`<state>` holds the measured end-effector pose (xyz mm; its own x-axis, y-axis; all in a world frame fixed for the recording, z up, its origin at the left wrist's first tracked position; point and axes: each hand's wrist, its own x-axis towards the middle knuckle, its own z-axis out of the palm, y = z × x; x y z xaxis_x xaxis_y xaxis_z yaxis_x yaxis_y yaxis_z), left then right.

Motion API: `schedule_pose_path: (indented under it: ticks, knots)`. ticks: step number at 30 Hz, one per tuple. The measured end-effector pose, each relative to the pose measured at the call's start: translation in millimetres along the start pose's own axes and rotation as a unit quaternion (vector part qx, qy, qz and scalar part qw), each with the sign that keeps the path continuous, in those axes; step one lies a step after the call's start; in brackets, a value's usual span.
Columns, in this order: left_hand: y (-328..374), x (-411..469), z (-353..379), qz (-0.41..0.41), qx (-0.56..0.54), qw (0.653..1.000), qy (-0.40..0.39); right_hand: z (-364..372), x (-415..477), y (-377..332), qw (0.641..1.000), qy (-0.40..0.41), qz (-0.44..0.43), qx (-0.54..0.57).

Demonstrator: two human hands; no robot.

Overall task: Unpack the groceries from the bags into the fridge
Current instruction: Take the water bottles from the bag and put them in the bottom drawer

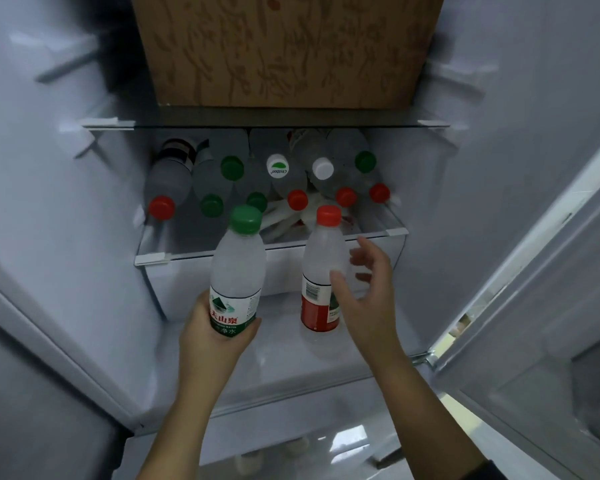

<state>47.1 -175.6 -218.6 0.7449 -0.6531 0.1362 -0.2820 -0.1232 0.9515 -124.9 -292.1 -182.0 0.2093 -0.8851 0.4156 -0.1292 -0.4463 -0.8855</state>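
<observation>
Fridge point(84, 202): white walls open before you, with a cardboard box point(284, 50) on the top glass shelf point(274, 125).
Middle shelf point(153, 259): lying bottles point(222, 174) point their red, green and white caps at you.
Left hand point(212, 341): your fingers wrap the base of the green-capped bottle point(238, 271), held roughly upright.
Right hand point(371, 289): your fingers are spread and loose beside the red-capped bottle point(321, 265). Your thumb crosses its label, but whether it touches is unclear.
Lower shelf point(284, 348): the red-capped bottle stands here.
</observation>
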Motion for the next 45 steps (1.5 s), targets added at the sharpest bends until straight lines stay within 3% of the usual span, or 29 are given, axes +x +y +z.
schedule_pose_path:
  ticks: [3,9,14,18,22,28,35,40,43,45]
  knots:
    - [25.4,9.2,-18.6,0.072,0.045,0.996,0.040,-7.1,10.5,-30.8,0.997,0.008,-0.038,0.065]
    - [71.7,31.2,-50.4,0.276,0.233,0.932,0.037,-10.2,26.0,-82.7,0.967,-0.181,-0.044,0.174]
    - [88.7,50.3,-49.9,0.350,0.276,0.894,0.045,-19.2,34.9,-96.2,0.965,-0.189,-0.036,0.176]
    - [94.8,71.4,-43.6,0.340,0.311,0.879,0.121,-18.6,29.7,-100.2,0.964,-0.222,-0.046,0.139]
    - [96.9,86.7,-39.7,0.325,0.322,0.870,0.183,3.8,13.8,-90.3,0.962,-0.196,-0.052,0.182]
    - [95.7,114.7,-31.8,0.266,0.358,0.882,0.152,37.0,10.1,-76.6,0.966,-0.159,-0.054,0.196]
    - [98.6,135.7,-35.1,0.256,0.245,0.930,0.098,70.1,22.2,-76.0,0.969,-0.171,-0.075,0.160]
    - [94.5,124.4,-40.5,0.136,0.008,0.990,0.039,83.9,36.5,-72.6,0.965,-0.191,-0.176,0.025]
    - [91.0,117.3,-47.7,0.080,-0.153,0.984,0.032,93.8,48.4,-76.9,0.950,-0.260,-0.172,-0.033]
    - [88.8,113.3,-51.6,0.062,-0.189,0.979,0.035,100.8,58.5,-79.5,0.935,-0.310,-0.160,-0.060]
